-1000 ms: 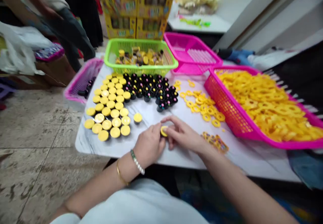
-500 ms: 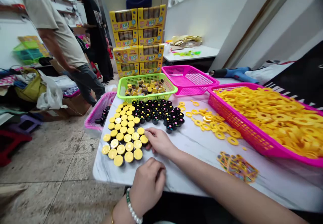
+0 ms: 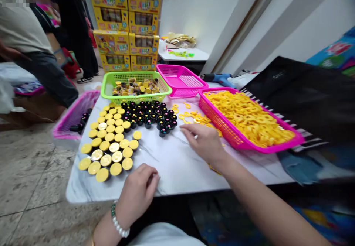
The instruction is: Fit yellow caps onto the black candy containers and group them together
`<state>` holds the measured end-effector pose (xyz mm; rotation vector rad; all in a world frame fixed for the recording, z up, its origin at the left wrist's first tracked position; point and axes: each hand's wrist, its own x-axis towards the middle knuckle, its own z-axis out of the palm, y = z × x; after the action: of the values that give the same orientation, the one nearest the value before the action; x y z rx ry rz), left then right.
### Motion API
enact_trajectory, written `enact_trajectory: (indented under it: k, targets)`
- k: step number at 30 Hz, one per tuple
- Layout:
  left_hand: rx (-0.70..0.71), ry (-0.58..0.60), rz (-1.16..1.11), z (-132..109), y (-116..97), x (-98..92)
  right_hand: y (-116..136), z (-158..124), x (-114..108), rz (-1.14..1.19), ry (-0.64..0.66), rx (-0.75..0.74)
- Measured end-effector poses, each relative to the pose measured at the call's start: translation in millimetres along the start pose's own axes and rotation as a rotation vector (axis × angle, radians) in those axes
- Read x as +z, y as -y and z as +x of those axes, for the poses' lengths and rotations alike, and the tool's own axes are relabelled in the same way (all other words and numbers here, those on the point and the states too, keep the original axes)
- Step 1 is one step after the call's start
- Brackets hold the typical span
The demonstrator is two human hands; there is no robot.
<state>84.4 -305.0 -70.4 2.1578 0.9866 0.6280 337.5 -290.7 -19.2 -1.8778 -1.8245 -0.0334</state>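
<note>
- Right hand [image 3: 203, 142]: palm down, fingers spread flat and apart, gripping nothing; it hovers low over the smooth, marble-veined worktop [image 3: 172, 164].
- Loose yellow rings [image 3: 194, 118]: thin, glossy plastic discs with centre holes. They lie flat just beyond the right fingertips.
- Black pots [image 3: 149, 115]: small, round and dark, standing upright with their axes vertical, packed in a block beyond and left of the right hand.
- Pink basket [image 3: 222, 124]: rectangular plastic mesh, heaped with rings, just right of the right hand.
- Left hand [image 3: 137, 191]: loosely curled, knuckles up, fingertips on the worktop; any contents cannot be told.
- Yellow-capped pots [image 3: 109, 142]: upright with flat round caps. The block runs diagonally away, beyond and left of the left hand.
</note>
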Motion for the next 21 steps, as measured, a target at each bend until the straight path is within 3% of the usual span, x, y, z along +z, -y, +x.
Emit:
enact_trajectory:
  k: [2,5,9,14,21]
  targets:
    - [-0.046,0.017,0.0,11.3,-4.3,-1.2,-38.2,-2.6,-15.8,-0.247,0.068,0.183]
    - [-0.141,-0.067,-0.026,38.4,-15.1,-0.3,-72.1,-4.2,-16.8,-0.462,0.237,0.337]
    - [-0.244,-0.196,0.003,80.9,-24.1,3.5,-63.6,-9.5,2.5,-0.501,0.31,0.231]
    - [-0.323,-0.155,0.113,115.4,-18.4,17.5,-48.3,-8.4,6.3,-0.423,0.31,0.13]
    - [-0.331,-0.163,0.293,128.5,-13.9,30.7,-64.6,-15.8,-7.3,-0.163,0.058,0.174]
